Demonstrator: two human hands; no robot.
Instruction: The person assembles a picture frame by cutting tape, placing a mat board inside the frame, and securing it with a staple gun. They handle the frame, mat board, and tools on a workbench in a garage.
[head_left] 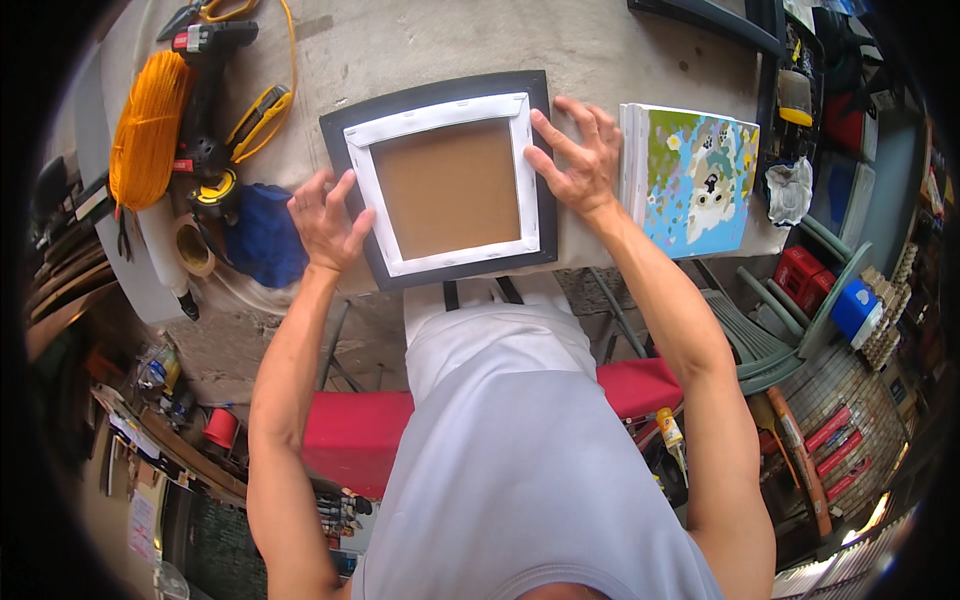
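Spreading both hands about a dark frame, the person in front of me is working at a table covered in pale cloth. A white-edged canvas is lying back-up inside that frame, near the table's close edge. Neither hand is clenching: the left hand is resting loosely, thumb and forefinger reaching where white is meeting dark; the right hand is touching the opposite white edge with thumb and forefinger. Whether they are pressing, I cannot tell.

Judging by how it is sitting, the placing is looking done or nearly so, a dark margin showing on all four sides. Fastening is seemingly lacking; I am making out nothing bridging canvas and frame, though small fixings may be escaping me.

Counting, I am finding one canvas and one frame under the hands. Beside the right one, a stack of painted canvases is lying unframed, its number unclear. Over on the left, one orange cord coil, one black power tool, one yellow utility knife, one tape measure, one tape roll and one blue cloth are waiting.
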